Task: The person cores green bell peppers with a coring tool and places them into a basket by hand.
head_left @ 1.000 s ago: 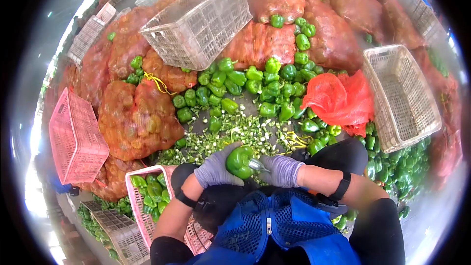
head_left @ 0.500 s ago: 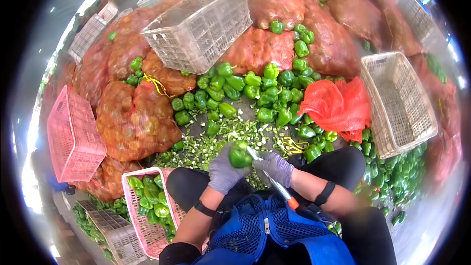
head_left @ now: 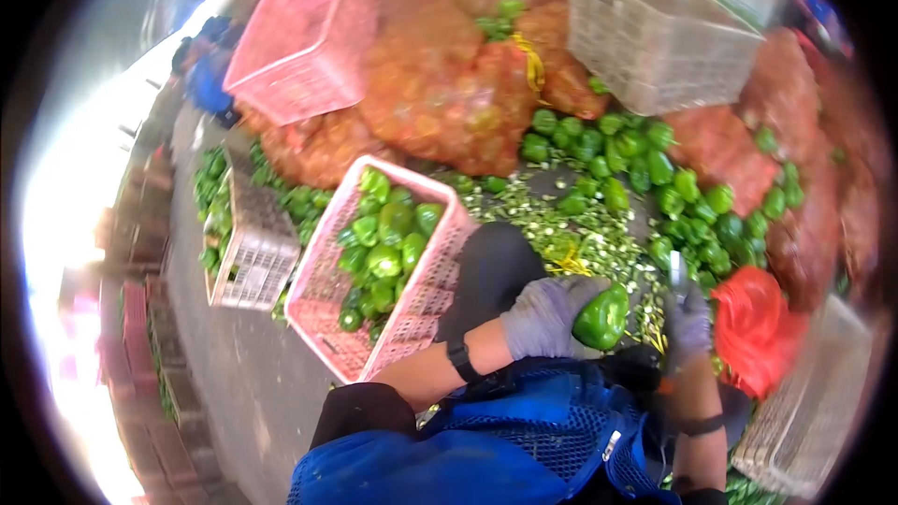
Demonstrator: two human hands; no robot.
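Observation:
My left hand [head_left: 552, 320], in a grey glove, is closed around a green bell pepper [head_left: 603, 318] above my lap. To its right, my gloved right hand [head_left: 690, 320] grips a slim silver knife-like tool [head_left: 676, 268], its bright end pointing up and away from me. The tool and the pepper are apart. Left of my knee stands a pink crate [head_left: 313, 313] partly filled with green peppers [head_left: 383, 260]. Pale green trimmings [head_left: 533, 210] cover the floor ahead, with a heap of whole peppers [head_left: 697, 201] behind them.
Net sacks [head_left: 440, 84] are piled along the back. A pink crate [head_left: 299, 47] and a grey crate [head_left: 655, 42] rest on them. A red net bag [head_left: 758, 327] and a pale crate [head_left: 809, 402] are at right. Another crate [head_left: 253, 243] stands at left.
The view has swung left, bringing the pink crate of peppers nearer the middle. My hands have moved apart; the tool has left the pepper, which stays in my left hand.

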